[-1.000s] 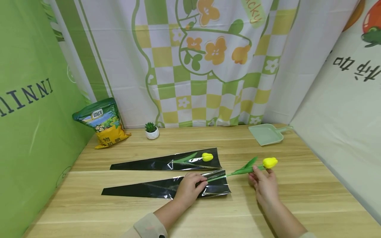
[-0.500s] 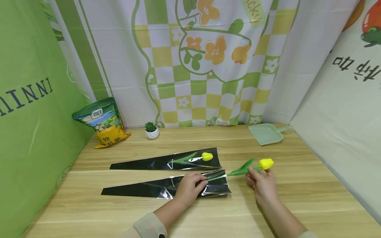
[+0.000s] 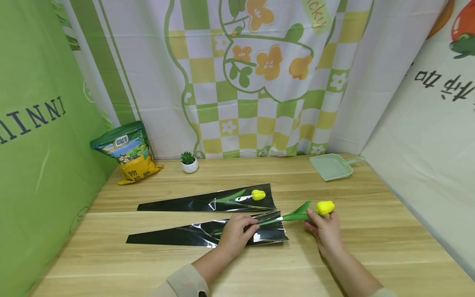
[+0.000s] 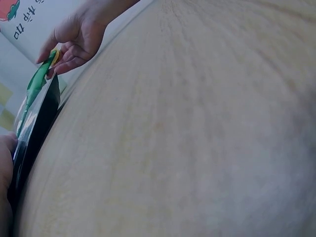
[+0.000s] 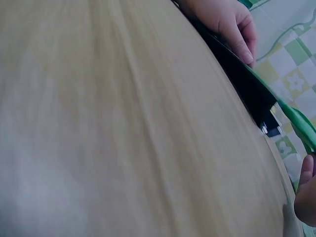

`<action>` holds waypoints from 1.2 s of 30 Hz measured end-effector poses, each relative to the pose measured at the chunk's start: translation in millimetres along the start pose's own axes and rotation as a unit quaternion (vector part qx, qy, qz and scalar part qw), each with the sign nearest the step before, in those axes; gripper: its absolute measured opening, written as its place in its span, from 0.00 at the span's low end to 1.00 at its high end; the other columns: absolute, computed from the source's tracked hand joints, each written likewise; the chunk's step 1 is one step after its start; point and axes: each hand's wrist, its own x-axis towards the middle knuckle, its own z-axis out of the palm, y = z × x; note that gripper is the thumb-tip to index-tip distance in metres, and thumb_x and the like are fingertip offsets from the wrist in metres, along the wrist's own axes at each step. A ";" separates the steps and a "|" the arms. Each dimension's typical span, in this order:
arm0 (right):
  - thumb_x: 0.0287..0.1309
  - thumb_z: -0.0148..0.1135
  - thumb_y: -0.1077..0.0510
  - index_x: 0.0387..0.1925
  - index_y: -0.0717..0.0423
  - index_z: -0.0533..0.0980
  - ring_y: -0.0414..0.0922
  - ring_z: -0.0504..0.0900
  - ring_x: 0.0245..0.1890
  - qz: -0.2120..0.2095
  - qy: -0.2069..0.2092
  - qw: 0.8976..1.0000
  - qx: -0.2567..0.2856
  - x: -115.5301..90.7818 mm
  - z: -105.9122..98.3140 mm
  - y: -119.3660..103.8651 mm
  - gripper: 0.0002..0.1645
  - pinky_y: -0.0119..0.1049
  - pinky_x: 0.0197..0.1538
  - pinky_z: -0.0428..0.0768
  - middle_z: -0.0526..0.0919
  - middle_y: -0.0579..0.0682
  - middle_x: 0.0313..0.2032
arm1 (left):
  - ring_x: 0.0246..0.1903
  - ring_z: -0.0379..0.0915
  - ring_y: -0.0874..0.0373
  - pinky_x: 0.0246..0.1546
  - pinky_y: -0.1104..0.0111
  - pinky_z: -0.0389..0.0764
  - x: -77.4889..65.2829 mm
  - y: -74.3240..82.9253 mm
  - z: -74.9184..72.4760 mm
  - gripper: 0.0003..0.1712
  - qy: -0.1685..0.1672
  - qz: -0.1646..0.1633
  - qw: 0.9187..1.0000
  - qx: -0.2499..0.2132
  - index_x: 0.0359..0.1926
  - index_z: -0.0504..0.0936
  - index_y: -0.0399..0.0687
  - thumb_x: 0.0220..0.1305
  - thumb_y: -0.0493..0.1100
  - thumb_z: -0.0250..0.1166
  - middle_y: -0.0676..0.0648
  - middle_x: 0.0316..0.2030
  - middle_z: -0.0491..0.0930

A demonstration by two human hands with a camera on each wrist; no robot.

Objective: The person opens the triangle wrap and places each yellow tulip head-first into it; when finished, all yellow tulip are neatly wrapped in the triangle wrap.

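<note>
A yellow tulip [image 3: 325, 207] with green leaves is pinched just below its bloom by my right hand [image 3: 328, 233]. Its stem runs left into the mouth of a black, clear-fronted flower sleeve [image 3: 167, 236], and the green stem tip shows inside, left of my other hand. My left hand [image 3: 236, 234] grips the sleeve near its wide end, thumb and fingertips close around where the stem passes. In the left wrist view the right hand [image 4: 81, 37] holds the tulip's leafy top. The right wrist view has the left hand's thumb [image 5: 239, 47] right at the stem.
Behind lies a second black sleeve [image 3: 167, 206] with a yellow tulip [image 3: 258, 195] inside. At the back stand a green-and-yellow bag [image 3: 135, 169] and a small potted succulent [image 3: 189, 166]. A pale green dustpan [image 3: 334, 167] lies at the back right of the wooden table [image 3: 282, 272].
My right hand has moved left with the tulip, and the stem has slid further into the front sleeve. My left hand has stayed in place.
</note>
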 end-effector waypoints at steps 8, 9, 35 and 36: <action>0.71 0.53 0.56 0.77 0.54 0.33 0.28 0.80 0.38 0.022 -0.057 0.996 -0.064 4.9 -30.0 -14.1 0.48 0.22 0.45 0.81 0.75 0.35 0.40 | 0.47 0.80 0.55 0.53 0.65 0.79 0.1 -0.6 0.4 0.07 0.000 0.000 1.000 -0.003 0.39 0.89 0.48 0.62 0.43 0.68 0.51 0.40 0.86; 0.71 0.52 0.57 0.77 0.55 0.34 0.28 0.81 0.39 0.023 -0.067 0.995 -0.071 5.8 -34.3 -15.9 0.48 0.22 0.47 0.81 0.75 0.35 0.40 | 0.47 0.80 0.55 0.54 0.65 0.79 0.1 -0.7 0.5 0.07 -0.001 0.000 1.000 -0.004 0.39 0.89 0.48 0.62 0.44 0.68 0.51 0.40 0.86; 0.62 0.64 0.58 0.65 0.73 0.61 0.35 0.81 0.44 -0.046 -0.281 0.902 -0.324 39.9 -71.0 -24.5 0.37 0.28 0.48 0.83 0.78 0.54 0.51 | 0.47 0.80 0.54 0.54 0.63 0.79 0.0 -0.1 0.0 0.08 -0.010 0.008 1.000 0.005 0.40 0.89 0.47 0.62 0.44 0.68 0.51 0.41 0.86; 0.62 0.64 0.58 0.65 0.72 0.62 0.35 0.81 0.44 -0.044 -0.283 0.900 -0.329 39.9 -68.8 -23.4 0.36 0.28 0.48 0.83 0.79 0.56 0.52 | 0.47 0.80 0.54 0.54 0.63 0.79 0.0 0.0 -0.1 0.09 -0.010 0.008 1.000 0.005 0.40 0.89 0.47 0.62 0.44 0.68 0.51 0.41 0.86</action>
